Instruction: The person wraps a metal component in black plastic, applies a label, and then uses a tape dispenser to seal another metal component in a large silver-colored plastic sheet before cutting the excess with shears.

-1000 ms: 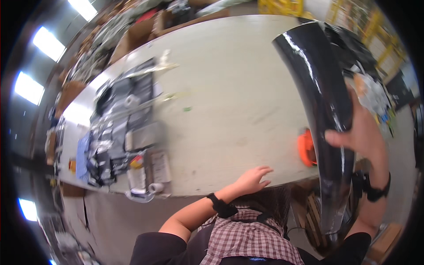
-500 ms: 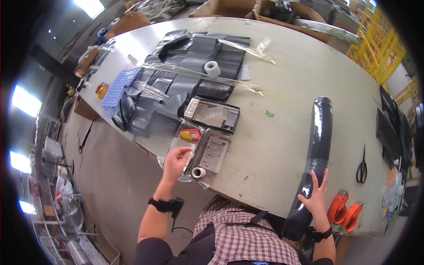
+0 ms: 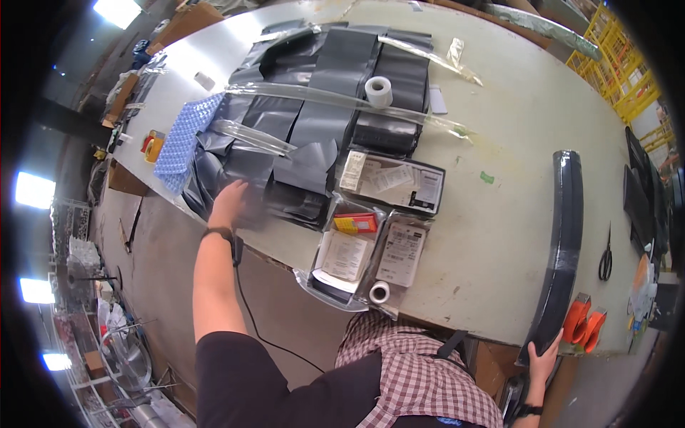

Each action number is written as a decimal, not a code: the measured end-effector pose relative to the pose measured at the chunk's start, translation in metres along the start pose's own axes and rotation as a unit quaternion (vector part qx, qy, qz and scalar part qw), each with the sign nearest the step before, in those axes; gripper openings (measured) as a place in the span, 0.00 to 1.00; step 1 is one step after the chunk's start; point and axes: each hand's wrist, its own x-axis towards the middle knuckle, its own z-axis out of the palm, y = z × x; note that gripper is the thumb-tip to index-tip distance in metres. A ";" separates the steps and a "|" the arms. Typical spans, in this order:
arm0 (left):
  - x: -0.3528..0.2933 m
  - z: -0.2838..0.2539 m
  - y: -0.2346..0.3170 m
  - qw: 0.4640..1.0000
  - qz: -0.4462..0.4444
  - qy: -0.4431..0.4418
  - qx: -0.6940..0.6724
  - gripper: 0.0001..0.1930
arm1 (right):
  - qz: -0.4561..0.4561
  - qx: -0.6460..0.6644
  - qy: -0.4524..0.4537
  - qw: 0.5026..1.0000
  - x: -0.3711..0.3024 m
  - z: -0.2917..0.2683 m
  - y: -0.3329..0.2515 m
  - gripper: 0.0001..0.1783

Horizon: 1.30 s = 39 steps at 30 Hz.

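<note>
Pale tbl [image 3: 492, 250], blk sheets [image 3: 342, 60] L, blue bubble wrap [image 3: 187, 139], trays [image 3: 437, 207], blk roll [image 3: 566, 228] R, scissors [image 3: 606, 265], 2 orange items [image 3: 576, 315]

A broad, pale tabletop [image 3: 492, 235] with a curving edge and scuffed surface stood over a grey-brown floor [image 3: 168, 260]. Glare whitened its far left. Bright rectangular panels [image 3: 36, 191] lit the dim left side, above a cluttered metal rack [image 3: 89, 389]. Yellow metal grid frames [image 3: 617, 60] rose beyond the far right edge.
</note>
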 end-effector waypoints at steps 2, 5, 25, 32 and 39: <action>0.025 0.005 -0.015 0.995 0.075 -0.063 0.005 0.24 | 0.027 0.005 0.004 1.000 0.003 -0.003 0.007 0.45; 0.049 -0.004 -0.006 0.991 0.058 -0.118 -0.011 0.21 | 0.068 0.061 -0.068 0.994 0.013 -0.008 0.036 0.36; -0.065 -0.131 0.030 0.934 -0.027 0.210 -0.287 0.09 | -0.136 0.440 -0.402 0.791 0.005 0.031 -0.333 0.15; -0.207 -0.309 0.095 0.844 0.205 0.007 -0.495 0.11 | 0.060 0.500 -0.812 0.294 -0.016 0.136 -0.566 0.46; -0.238 -0.329 0.094 0.620 0.475 -0.098 -0.616 0.10 | -0.043 0.761 -0.528 0.374 -0.003 0.109 -0.623 0.33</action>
